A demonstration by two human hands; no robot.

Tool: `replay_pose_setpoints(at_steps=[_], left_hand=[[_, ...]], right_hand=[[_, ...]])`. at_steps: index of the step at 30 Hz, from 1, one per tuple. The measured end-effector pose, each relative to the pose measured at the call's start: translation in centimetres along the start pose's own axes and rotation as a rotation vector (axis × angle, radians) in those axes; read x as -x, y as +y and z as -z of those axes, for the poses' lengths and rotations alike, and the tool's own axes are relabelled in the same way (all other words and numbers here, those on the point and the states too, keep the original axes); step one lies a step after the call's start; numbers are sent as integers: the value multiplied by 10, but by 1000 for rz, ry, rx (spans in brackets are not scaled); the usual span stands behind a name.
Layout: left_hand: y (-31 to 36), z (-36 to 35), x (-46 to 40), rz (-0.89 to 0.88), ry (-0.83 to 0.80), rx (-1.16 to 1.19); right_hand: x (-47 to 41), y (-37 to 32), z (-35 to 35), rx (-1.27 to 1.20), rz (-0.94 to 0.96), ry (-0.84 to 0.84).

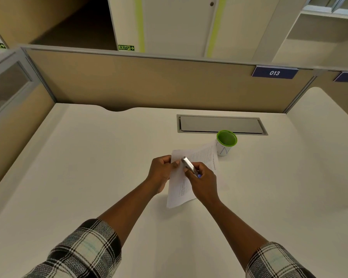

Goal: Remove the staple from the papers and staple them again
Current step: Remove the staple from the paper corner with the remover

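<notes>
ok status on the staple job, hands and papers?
Left hand pinches papers at top corner. Right hand grips silver tool, tip at that corner. Staple itself too small to see. Green-rimmed cup beside papers, not obstructing.

Office cubicle: tan partition [149, 83], numbered plate 013 [274, 73], white desk [88, 157], exit sign [126, 47]

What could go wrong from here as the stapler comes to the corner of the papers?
The left hand pinches only the papers' top corner, so the sheets could slip out of line or tear. The stapler in the right hand works close to the left hand's fingertips, which might get nicked. The green-rimmed cup stands by the papers' far edge and could be knocked.
</notes>
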State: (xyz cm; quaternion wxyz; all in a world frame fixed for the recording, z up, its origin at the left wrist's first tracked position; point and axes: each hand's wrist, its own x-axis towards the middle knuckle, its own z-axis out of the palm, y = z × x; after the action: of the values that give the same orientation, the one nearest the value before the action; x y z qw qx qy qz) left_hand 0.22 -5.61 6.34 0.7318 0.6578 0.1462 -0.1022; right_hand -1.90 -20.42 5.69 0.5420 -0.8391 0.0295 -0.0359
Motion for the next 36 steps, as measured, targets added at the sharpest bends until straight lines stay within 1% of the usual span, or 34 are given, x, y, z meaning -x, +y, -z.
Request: replay_pose_setpoints(at_steps=[5,8,15,23,30,36], left_hand=[[1,1,1,-1,14,-17],[2,1,2,-14,2,-30],[0,-2,3,35,44,37],[-2,2,0,51,33,78],[-4,6,-5,40,47,-9],[-4,7,-4,37,46,-33]], right_hand=[[1,0,0,-16,-4,-37],[1,-1,0,17,19,-39],[0,1,-2,8,7,-23],[-3,0,0,-88,-40,-118],[-9,-2,6,-314,-209,-265],[-12,-1,7,-428,-321,-331]])
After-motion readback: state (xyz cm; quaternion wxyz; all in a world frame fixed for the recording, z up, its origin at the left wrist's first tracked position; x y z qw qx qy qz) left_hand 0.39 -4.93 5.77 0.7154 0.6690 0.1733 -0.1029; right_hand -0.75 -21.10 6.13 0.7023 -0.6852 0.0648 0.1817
